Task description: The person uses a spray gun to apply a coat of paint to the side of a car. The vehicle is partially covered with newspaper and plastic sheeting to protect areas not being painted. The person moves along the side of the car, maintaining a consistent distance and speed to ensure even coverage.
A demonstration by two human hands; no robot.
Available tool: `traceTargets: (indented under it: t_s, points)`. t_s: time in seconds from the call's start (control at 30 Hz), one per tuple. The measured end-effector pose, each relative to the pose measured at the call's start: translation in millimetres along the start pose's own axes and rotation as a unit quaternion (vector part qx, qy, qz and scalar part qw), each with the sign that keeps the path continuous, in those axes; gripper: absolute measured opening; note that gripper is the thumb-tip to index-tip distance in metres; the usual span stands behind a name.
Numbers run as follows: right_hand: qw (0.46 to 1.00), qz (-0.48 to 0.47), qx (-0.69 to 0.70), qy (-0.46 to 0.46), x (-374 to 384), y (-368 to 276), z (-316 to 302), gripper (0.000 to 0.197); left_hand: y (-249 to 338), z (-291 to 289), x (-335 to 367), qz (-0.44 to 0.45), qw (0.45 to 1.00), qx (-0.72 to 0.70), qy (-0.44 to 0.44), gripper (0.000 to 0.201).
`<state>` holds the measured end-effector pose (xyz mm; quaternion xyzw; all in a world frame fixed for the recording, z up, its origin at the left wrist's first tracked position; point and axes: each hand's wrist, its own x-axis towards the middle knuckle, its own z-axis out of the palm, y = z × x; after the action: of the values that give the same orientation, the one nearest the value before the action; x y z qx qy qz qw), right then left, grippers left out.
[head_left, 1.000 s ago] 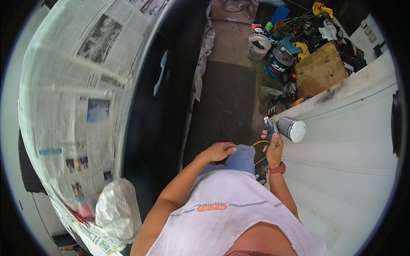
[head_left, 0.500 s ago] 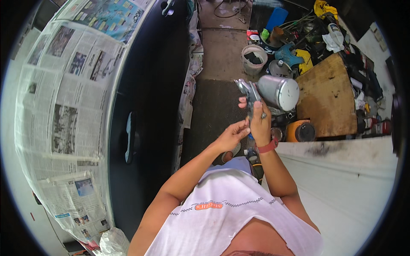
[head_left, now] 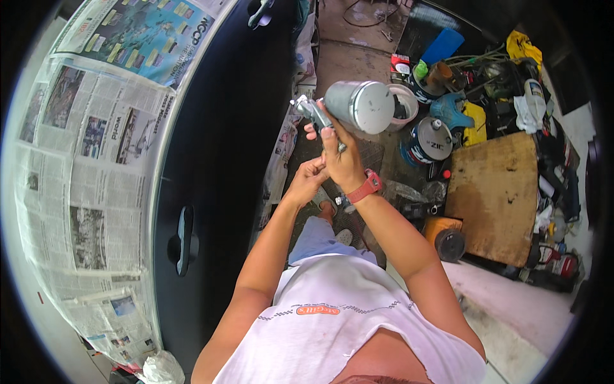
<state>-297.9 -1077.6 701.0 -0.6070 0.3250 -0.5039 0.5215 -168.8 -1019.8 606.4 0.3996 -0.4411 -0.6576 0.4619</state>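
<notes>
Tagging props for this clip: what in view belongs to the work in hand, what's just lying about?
Part of the work, likely:
spray gun with silver cup, in right hand
left hand, beside it
dark car side
newspaper covering

Lying about, apparently:
wooden board
white bucket
blue drum
orange container

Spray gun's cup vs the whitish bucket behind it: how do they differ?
Top: the cup is closed by a round lid; the bucket is open.
Colour: the cup is metallic grey, the bucket whitish.
Support: the cup is held up on the spray gun in the right hand; the bucket stands on the floor.
View: the cup is nearer the camera and partly hides the bucket.
Shared: both are round containers.
</notes>
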Motion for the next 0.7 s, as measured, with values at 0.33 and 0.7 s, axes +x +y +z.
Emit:
traceTargets:
  t_s: [0.33, 0.7]
  points:
    - [0.998, 0.040, -0.035, 0.013, 115, 79, 35, 0.051, -8, -100, 95, -0.043, 0.997, -0.072, 0.001, 0.020]
    - [0.996, 0.042, -0.084, 0.006, 212, 101, 40, 0.064, 28, -150, 161, -0.031, 0.998, -0.057, 0.009, 0.052]
